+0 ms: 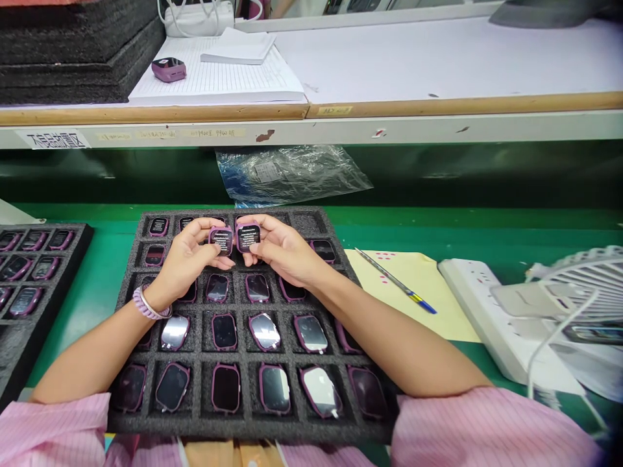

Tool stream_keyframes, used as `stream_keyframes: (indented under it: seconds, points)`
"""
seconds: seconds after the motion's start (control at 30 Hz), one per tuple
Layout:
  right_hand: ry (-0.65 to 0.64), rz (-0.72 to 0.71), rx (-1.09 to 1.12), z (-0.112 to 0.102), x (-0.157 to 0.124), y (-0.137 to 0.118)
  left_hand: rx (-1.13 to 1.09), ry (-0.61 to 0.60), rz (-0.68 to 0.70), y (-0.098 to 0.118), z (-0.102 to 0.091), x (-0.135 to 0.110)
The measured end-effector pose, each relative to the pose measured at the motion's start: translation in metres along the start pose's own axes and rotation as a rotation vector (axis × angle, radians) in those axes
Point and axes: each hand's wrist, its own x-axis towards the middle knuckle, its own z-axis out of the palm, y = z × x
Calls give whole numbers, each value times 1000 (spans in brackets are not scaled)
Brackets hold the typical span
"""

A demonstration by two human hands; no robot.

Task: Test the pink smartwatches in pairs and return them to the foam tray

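Observation:
My left hand (195,253) grips a purple smartwatch body (222,240) by its edges, its lit screen showing lines of white text. Beside it, my right hand (280,246) pinches a second purple smartwatch body (248,237), also lit with text. The two watches are side by side, faces toward me. Both hands hover over a dark foam tray (195,415) whose square compartments hold many more strapless purple watches, such as a dark-screened watch (226,387). Some compartments in the back rows are hidden behind my hands.
Another foam tray (48,331) with watches lies at left. To the right are yellow paper (389,305), a pen (396,282), a power strip (481,318) and a white fan (584,279). A shelf edge (389,130) spans the back, a plastic bag (292,175) beneath; one watch (169,69) sits above.

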Motion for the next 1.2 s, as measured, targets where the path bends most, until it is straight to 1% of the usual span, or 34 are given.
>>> stream_keyframes:
  seconds: [0.17,0.3,0.5,0.67,0.8,0.97,1.2]
  points:
    - [-13,2,-6,0,0,0,18,3,4,0,0,0]
    - [-22,-11,-10,0,0,1,-10,-14,0,1,1,0]
    - [2,-41,-20,-1,0,2,-18,-14,6,1,2,0]
    - [60,20,56,1,2,2,-18,-1,-62,2,2,-1]
    - [66,41,113,1,2,1,-44,-9,-80,5,2,-3]
    - [54,26,65,-1,2,4,-39,-24,-86,7,3,-4]
    - [70,-4,-3,0,2,5,-29,-31,-68,3,4,-4]
